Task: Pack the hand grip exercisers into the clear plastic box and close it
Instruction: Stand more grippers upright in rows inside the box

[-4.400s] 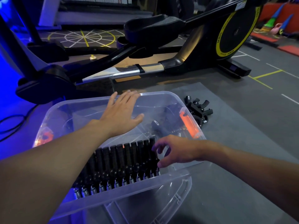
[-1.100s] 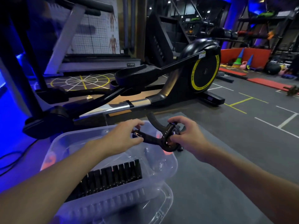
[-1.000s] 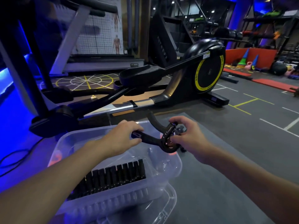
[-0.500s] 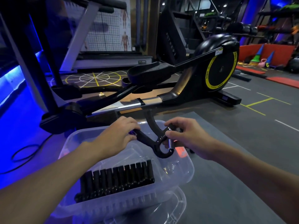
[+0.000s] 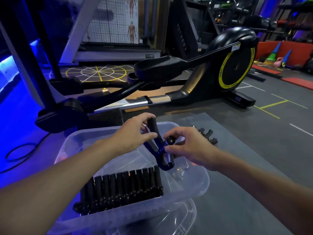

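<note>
The left hand (image 5: 133,135) curls its fingers and thumb round the foam handles of a black, V-shaped hand grip exerciser with a steel spring (image 5: 160,150). The right hand (image 5: 191,146) pinches the round knob at its spring end. Both hold the exerciser in the air just above the open clear plastic box (image 5: 202,182), which sits under and in front of the hands on a grey floor mat (image 5: 245,167). Below the left wrist, a tight row of black packed exercisers (image 5: 122,189) lies along the near wall of the box. Just beyond the right hand, a small heap of loose black exercisers (image 5: 207,134) lies on the mat. A clear lid (image 5: 179,217) lies under the near side of the box.
</note>
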`<state>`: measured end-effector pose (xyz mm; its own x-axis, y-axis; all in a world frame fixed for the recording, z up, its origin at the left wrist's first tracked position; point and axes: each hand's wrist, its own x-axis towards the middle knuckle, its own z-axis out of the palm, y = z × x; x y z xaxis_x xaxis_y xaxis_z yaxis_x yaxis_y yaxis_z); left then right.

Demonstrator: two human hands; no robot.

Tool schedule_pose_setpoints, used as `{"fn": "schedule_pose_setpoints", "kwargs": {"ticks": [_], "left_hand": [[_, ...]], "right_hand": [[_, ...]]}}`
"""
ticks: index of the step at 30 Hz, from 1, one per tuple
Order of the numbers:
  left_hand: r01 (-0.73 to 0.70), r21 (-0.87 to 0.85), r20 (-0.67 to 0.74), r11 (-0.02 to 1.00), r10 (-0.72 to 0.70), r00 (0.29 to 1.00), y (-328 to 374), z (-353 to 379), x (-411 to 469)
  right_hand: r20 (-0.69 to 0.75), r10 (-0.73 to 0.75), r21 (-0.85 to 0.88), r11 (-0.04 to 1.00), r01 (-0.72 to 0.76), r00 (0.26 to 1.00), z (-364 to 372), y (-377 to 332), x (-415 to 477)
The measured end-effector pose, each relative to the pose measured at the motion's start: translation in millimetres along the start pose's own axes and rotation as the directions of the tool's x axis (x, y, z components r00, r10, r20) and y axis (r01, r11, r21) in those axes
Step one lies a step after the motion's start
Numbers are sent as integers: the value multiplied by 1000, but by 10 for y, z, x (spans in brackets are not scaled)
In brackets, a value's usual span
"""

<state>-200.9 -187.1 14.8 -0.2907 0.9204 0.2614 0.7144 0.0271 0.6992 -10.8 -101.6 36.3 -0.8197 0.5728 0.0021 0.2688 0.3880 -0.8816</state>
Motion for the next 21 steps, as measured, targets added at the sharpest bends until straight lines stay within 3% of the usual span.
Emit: {"fn": "schedule_pose_setpoints", "kwargs": {"ticks": [5, 9, 14, 17, 21], "left_hand": [[-22, -32, 39, 999, 24, 999, -75, 44, 45], [-63, 32, 69, 998, 61, 996, -139, 132, 100], [-163, 327, 74, 931, 146, 986, -262, 222, 156], [-122, 494, 96, 861, 85, 992, -362, 274, 178], [-81, 577, 145, 813, -4, 989, -459, 332, 208]], "right_hand": [[99, 24, 11, 1000, -25, 995, -27, 20, 20], [93, 0, -239, 971, 22, 996, -80, 36, 44], [118, 43, -349, 937, 0, 992, -59, 138, 69], [133, 118, -403, 914, -55, 984, 7, 268, 94], [101, 130, -602, 797, -43, 986, 179, 459, 137]]}}
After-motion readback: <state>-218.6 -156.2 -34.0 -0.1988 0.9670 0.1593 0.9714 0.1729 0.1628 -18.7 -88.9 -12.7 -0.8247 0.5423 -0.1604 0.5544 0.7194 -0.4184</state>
